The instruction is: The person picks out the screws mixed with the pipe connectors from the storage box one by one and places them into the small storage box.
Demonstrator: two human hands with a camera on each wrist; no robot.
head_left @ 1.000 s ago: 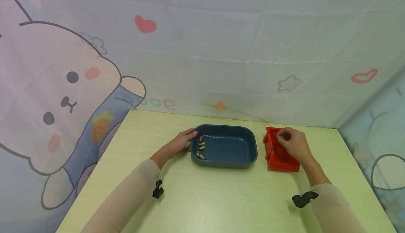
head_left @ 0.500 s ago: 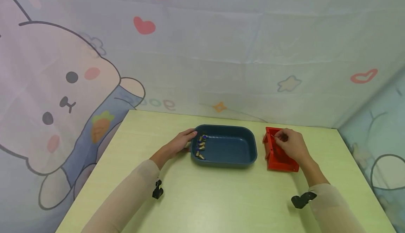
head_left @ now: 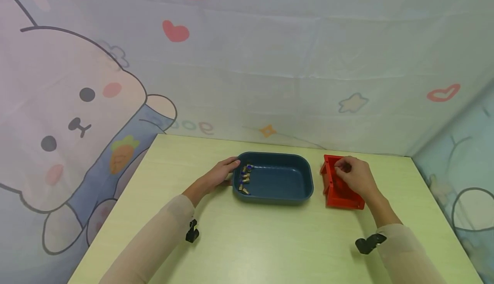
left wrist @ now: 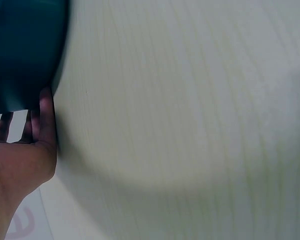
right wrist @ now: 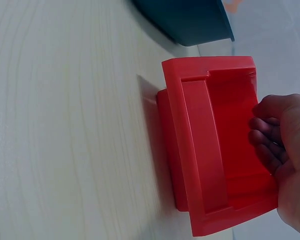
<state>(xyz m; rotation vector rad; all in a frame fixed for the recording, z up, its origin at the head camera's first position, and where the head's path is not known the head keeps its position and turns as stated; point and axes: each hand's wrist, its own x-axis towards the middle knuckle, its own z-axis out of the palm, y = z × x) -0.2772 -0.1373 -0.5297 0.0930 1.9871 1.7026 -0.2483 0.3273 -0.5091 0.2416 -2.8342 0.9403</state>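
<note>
My left hand (head_left: 218, 174) holds the left end of a dark blue-green plastic tub (head_left: 281, 181), with a fingertip at its rim. In the left wrist view, the fingers (left wrist: 48, 120) reach to the tub's (left wrist: 27, 55) outer wall. Several small brass-coloured fittings with blue parts (head_left: 245, 180) lie along the tub's left inner side. My right hand (head_left: 356, 174) is over a red plastic bin (head_left: 345, 203), fingers curled and thumb near the fingertips. In the right wrist view, the hand (right wrist: 285, 145) partly covers the bin's (right wrist: 205, 145) opening; nothing shows between the fingertips.
A pale wood-grain table (head_left: 262, 241) carries the tub and the bin. Behind it hangs a printed cloth (head_left: 247, 82) with hearts and a cartoon animal. Black wrist mounts (head_left: 370, 243) sit on the sleeves.
A thin small item showed at my right fingertips in the earlier frames and is not visible now. The right hand has shifted slightly left; my left hand and the tub stay put.
</note>
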